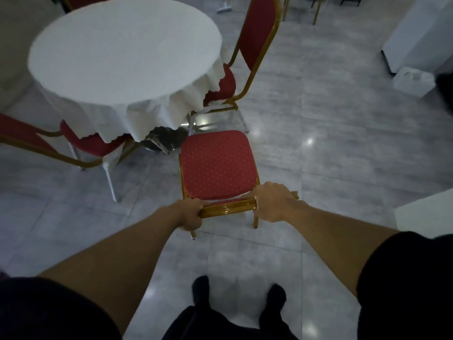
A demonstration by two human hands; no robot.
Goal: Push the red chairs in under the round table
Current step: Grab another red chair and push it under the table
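A red chair [217,165] with a dotted seat and gold frame stands just in front of me, its front edge near the hanging cloth. My left hand [190,215] and my right hand [274,203] both grip the gold top rail of its back. The round table [122,50] with a white cloth is up and to the left. A second red chair [255,35] sits at the table's right side with its seat partly under the cloth. A third red chair [85,143] is at the lower left, its seat also partly under the cloth.
Grey glossy tiles cover the floor. A white cabinet [421,30] and a white box [411,81] stand at the far right. A white surface edge [426,212] juts in at the right. More chair legs show at the top. My dark shoes are at the bottom.
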